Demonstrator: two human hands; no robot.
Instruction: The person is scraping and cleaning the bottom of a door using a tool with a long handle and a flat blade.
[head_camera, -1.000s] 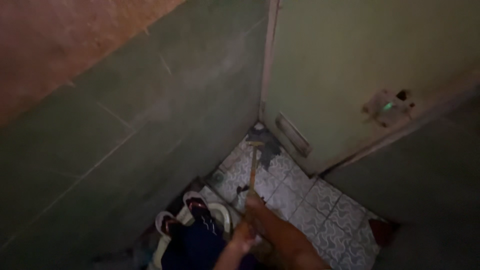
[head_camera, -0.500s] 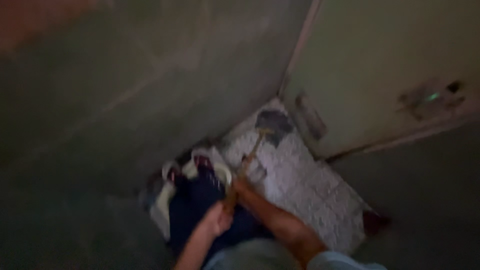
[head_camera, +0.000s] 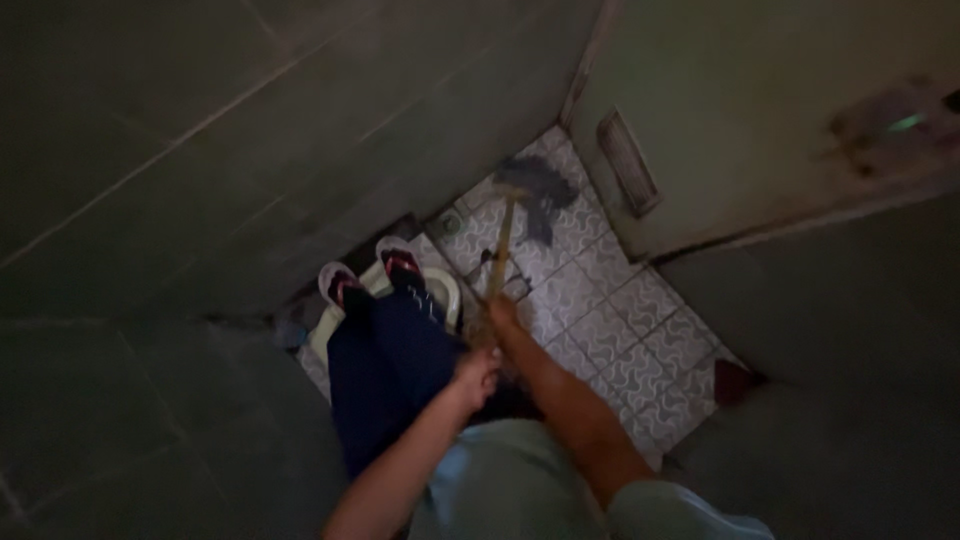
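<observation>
I look straight down in a dim, narrow tiled stall. Both my hands grip a wooden mop handle (head_camera: 502, 250). My right hand (head_camera: 502, 312) holds it lower along the shaft, and my left hand (head_camera: 475, 370) holds the near end. The dark mop head (head_camera: 537, 188) rests on the patterned floor tiles (head_camera: 610, 330) close to the door's bottom corner. My legs in dark trousers (head_camera: 385, 370) and sandalled feet (head_camera: 368, 272) stand on a white squat toilet pan (head_camera: 448, 292).
A pale green door (head_camera: 760, 110) with a small vent and a latch closes the right side. Dark tiled walls (head_camera: 200, 160) hem in the left and the near side. A small drain (head_camera: 447, 224) sits in the floor beside the wall.
The view has swung and steadied, showing more floor. The mop head stays near the door corner, and both hands keep their hold on the handle.
</observation>
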